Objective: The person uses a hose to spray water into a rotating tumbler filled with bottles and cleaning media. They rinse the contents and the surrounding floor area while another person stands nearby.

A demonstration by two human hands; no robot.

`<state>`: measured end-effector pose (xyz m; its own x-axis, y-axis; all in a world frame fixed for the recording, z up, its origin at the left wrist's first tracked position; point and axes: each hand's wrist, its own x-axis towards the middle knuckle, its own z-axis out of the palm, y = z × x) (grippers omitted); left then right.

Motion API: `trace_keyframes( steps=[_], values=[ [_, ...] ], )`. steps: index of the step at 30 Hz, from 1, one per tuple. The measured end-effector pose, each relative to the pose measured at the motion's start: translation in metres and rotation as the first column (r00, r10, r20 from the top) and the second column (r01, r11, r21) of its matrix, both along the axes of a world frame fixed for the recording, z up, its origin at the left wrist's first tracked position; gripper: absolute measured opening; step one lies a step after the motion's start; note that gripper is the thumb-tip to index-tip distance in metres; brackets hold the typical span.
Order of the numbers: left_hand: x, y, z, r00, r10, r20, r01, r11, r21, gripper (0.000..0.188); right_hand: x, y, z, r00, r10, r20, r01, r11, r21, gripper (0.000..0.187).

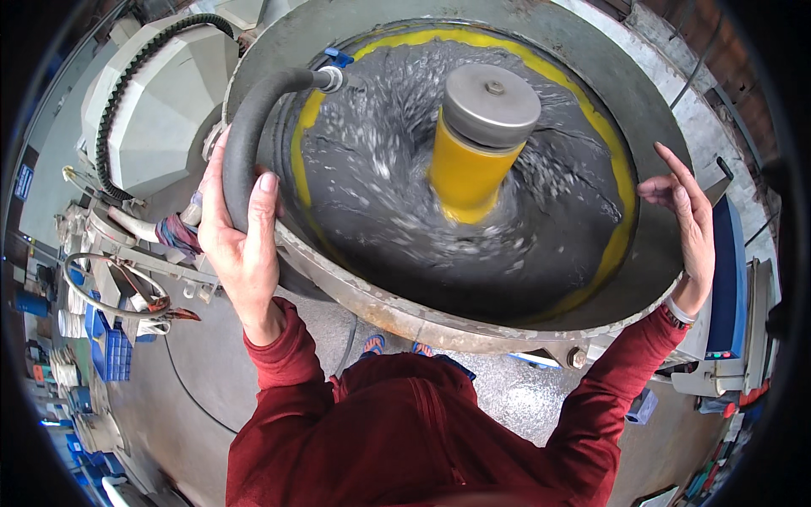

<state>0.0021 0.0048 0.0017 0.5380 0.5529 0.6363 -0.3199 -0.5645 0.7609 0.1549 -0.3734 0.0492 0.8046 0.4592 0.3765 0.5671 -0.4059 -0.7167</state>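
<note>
A large round metal tub [422, 326] with a yellow inner lining stands in front of me, holding dark grey liquid [363, 186] with many small light pieces swirling in it. From its middle rises a yellow column [473, 173] under a round metal cap [492, 101]. At the left rim, my left hand [245, 224] is wrapped round a thick black hose [245, 152], thumb on one side and fingers on the other. The hose arches over the rim to a fitting with a blue lever valve [339, 57]. My right hand [686, 207] is at the right rim, its fingers extended, holding nothing.
A pale faceted drum machine [169, 110] with a ribbed black hose stands at the left. Below it are a blue plastic basket [112, 348] and a hoop-shaped tube [118, 287]. A blue-and-grey cabinet [726, 279] is at the right. A dark cable [190, 393] runs across the floor.
</note>
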Motion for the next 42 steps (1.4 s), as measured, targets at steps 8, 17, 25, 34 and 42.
trace_keyframes(
  steps=[8, 17, 25, 34, 42],
  values=[
    [0.0019, -0.0018, -0.0017, 0.998, 0.055, 0.008, -0.055, 0.997, 0.057, 0.04, -0.0003, 0.0002, 0.0001, 1.0, 0.015, 0.0, -0.015, 1.0, 0.009, 0.05],
    [-0.0002, -0.0034, 0.0022, 1.0, -0.007, -0.008, 0.006, 1.0, -0.026, 0.042, 0.0005, -0.0011, -0.0002, 1.0, 0.026, -0.005, -0.026, 1.0, 0.001, 0.049],
    [-0.0028, -0.0024, 0.0024, 0.997, 0.046, -0.056, -0.044, 0.998, 0.039, 0.044, -0.0005, 0.0004, 0.0002, 0.999, 0.034, -0.016, -0.034, 0.999, 0.0, 0.05],
    [-0.0004, -0.0031, 0.001, 0.999, 0.034, -0.031, -0.034, 0.999, 0.004, 0.043, 0.0002, -0.0012, 0.0006, 0.997, 0.057, -0.045, -0.056, 0.998, 0.004, 0.048],
    [-0.0002, -0.0041, 0.0013, 1.0, -0.001, -0.015, 0.001, 1.0, -0.025, 0.042, 0.0003, -0.0011, 0.0012, 0.996, 0.063, -0.063, -0.064, 0.998, -0.009, 0.046]
  ],
)
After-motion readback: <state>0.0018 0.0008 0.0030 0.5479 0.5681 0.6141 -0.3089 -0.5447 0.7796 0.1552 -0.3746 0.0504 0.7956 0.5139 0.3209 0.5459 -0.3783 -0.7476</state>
